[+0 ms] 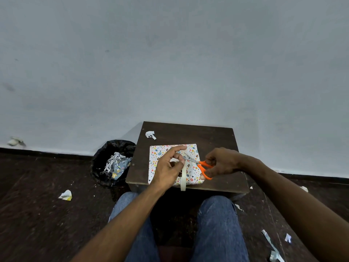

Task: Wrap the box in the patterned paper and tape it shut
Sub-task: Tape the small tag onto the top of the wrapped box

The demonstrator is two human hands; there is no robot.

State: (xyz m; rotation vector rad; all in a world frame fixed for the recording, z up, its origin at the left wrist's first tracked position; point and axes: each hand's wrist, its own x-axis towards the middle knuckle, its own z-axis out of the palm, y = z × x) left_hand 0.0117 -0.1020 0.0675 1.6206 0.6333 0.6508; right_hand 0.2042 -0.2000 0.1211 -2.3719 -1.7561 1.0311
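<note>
One box [175, 163], already covered in patterned paper [192, 148], lies at the near edge of the small dark table [217, 140]. Directly above it, the left hand [168, 167] pinches a strip of tape [183, 176] whose long axis runs toward the near edge, the free end hanging past it. From the right, the right hand [221, 162] grips orange-handled scissors [200, 165], blades pointing left across the strip, parted slightly. Likely next: a crosswise cut. A bin [113, 161] stands left of the table.
</note>
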